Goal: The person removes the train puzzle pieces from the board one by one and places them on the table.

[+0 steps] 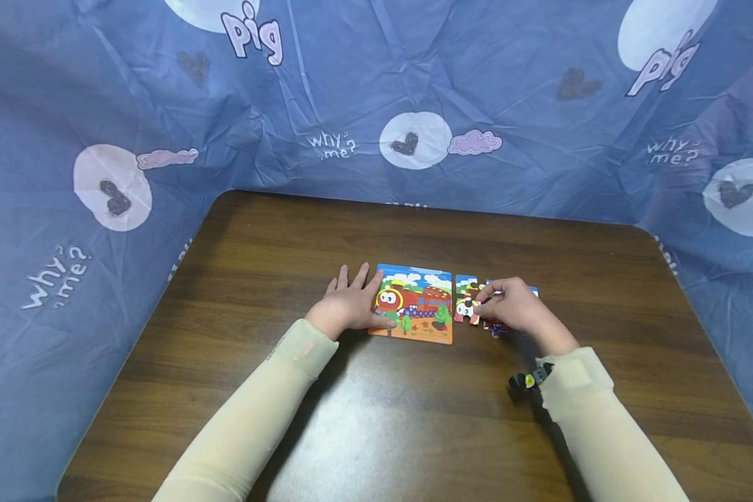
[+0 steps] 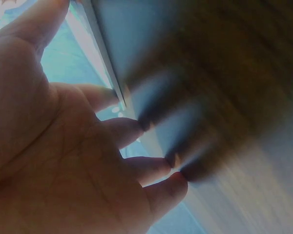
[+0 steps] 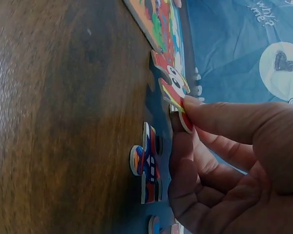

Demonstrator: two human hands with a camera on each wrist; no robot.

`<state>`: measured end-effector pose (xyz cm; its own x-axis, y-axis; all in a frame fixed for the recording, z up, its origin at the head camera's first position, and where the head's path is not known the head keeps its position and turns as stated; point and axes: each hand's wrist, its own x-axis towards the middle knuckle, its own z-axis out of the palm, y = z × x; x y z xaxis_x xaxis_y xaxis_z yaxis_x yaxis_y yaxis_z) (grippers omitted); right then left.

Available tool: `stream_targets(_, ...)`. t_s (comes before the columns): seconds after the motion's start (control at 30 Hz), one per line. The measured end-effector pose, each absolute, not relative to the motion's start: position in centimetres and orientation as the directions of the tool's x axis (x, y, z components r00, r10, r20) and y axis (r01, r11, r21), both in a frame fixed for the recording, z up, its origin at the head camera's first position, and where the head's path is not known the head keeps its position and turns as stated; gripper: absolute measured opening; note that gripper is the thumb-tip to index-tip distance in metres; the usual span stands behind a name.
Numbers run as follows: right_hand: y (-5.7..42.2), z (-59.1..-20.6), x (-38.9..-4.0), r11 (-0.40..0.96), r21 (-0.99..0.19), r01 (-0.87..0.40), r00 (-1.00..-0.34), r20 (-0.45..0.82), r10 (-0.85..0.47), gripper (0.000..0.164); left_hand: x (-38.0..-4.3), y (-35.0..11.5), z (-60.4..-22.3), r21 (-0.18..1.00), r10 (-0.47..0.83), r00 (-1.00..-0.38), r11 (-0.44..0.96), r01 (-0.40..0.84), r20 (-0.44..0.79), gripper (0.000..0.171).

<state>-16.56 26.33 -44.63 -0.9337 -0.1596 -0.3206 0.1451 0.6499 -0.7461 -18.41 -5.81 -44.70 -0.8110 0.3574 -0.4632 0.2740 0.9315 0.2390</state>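
Observation:
A rectangular train picture board [image 1: 414, 307] lies on the table, showing a red train with a face. My left hand [image 1: 350, 307] rests at its left edge with fingers spread. To the right of the board, my right hand [image 1: 516, 305] pinches a jigsaw piece [image 3: 173, 80] with two cartoon eyes between thumb and fingers. In the right wrist view the piece is tilted and raised off the table. A blue and red jigsaw piece [image 3: 149, 163] lies just below that hand. Other pieces are partly hidden beneath the hand in the head view.
The brown wooden table [image 1: 414, 418] has rounded far corners. Behind it hangs a blue printed cloth [image 1: 351, 84]. A small black device [image 1: 527, 381] is at the right wrist. One sky-coloured piece [image 1: 464, 280] lies close to the board's right edge.

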Motion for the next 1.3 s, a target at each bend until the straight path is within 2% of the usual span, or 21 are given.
stream_targets(0.3, 25.6, -45.1, -16.4, 0.743, -0.659, 0.116, -0.951, -0.29, -0.108, 0.019, -18.4, -5.7, -44.9, 0.219, 0.344, -0.812, 0.938, 0.27, -0.472, 0.108)
stream_targets(0.77, 24.4, -45.2, -16.1, 0.808, -0.586, 0.063, -0.969, -0.229, -0.09, 0.02, -18.3, -5.6, -44.8, 0.218, 0.34, -0.813, 0.939, 0.267, -0.473, 0.109)
stream_targets(1.0, 24.3, -45.2, -16.3, 0.814, -0.568, 0.12, -0.962, -0.27, -0.047, 0.021, -18.2, -5.7, -44.7, 0.221, 0.343, -0.815, 0.938, 0.268, -0.468, 0.107)
stream_targets(1.3, 24.9, -44.3, -16.3, 0.813, -0.579, 0.054, -0.977, -0.199, -0.076, 0.019, -18.4, -5.7, -44.7, 0.229, 0.348, -0.815, 0.935, 0.269, -0.463, 0.108)
